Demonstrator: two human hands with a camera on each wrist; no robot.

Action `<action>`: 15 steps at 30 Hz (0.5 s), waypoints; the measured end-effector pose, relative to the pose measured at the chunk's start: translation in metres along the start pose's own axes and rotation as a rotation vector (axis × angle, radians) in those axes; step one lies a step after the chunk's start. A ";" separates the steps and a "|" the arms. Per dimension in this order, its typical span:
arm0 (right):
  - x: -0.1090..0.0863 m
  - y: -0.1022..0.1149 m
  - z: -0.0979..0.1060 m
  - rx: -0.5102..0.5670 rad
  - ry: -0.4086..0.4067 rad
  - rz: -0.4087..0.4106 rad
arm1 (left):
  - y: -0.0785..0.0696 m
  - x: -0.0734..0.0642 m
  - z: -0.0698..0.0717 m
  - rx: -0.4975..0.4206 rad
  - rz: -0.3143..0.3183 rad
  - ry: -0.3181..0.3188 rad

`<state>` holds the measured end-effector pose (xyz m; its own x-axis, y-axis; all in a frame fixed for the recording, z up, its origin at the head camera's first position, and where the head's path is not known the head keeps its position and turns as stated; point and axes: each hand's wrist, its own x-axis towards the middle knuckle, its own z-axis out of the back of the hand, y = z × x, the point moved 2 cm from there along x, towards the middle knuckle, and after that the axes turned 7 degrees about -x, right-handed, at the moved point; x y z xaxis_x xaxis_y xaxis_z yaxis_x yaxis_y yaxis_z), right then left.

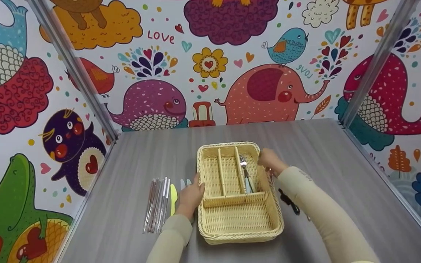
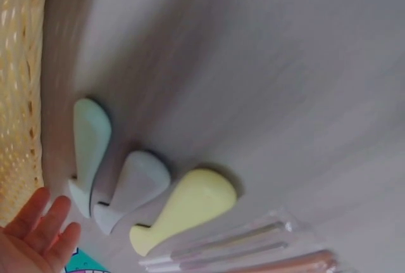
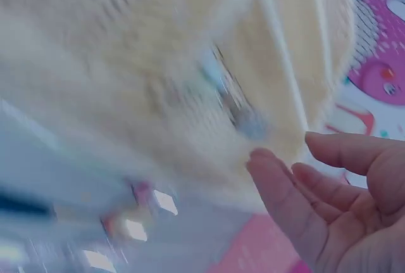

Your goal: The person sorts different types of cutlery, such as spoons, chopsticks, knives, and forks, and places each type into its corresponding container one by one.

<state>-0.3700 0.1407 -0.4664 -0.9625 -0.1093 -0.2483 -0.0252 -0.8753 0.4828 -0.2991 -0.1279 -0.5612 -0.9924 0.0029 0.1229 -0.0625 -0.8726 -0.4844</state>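
A pale wicker basket [image 1: 238, 239] with several compartments is between the two hands. In its rear right compartment lies metal cutlery [image 1: 246, 173] with pale handles. My left hand [image 1: 190, 197] is at the basket's left side, its fingers [image 2: 47, 228] fairly straight beside the woven wall. The right hand [image 1: 270, 160] is at the far right corner of the rim; in the right wrist view its thumb and fingers stand apart. Left of the basket lie a yellow knife [image 2: 190, 206], a grey one [image 2: 136, 184] and a pale green one [image 2: 92, 137].
Slim sticks in clear wrappers [image 1: 156, 204] lie at the left beside the yellow knife. A black item [image 1: 289, 202] lies right of the basket, partly behind the right sleeve. The grey table [image 1: 137, 153] meets cartoon-printed walls [image 1: 210, 87] at the back and sides.
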 end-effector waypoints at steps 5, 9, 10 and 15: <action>0.004 -0.043 0.048 0.045 -0.068 -0.016 | -0.001 0.000 0.001 -0.004 -0.004 -0.011; -0.002 -0.089 0.059 0.105 -0.079 -0.049 | 0.000 0.000 0.002 -0.014 -0.001 -0.015; -0.005 -0.102 0.057 0.121 -0.078 -0.062 | 0.000 0.000 0.002 -0.016 0.000 -0.014; -0.020 -0.150 0.035 0.189 -0.022 -0.161 | 0.001 0.000 0.002 -0.001 0.005 -0.006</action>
<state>-0.3568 0.2903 -0.5046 -0.9476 0.0361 -0.3173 -0.2263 -0.7770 0.5874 -0.2988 -0.1301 -0.5602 -0.9921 -0.0048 0.1257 -0.0573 -0.8723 -0.4856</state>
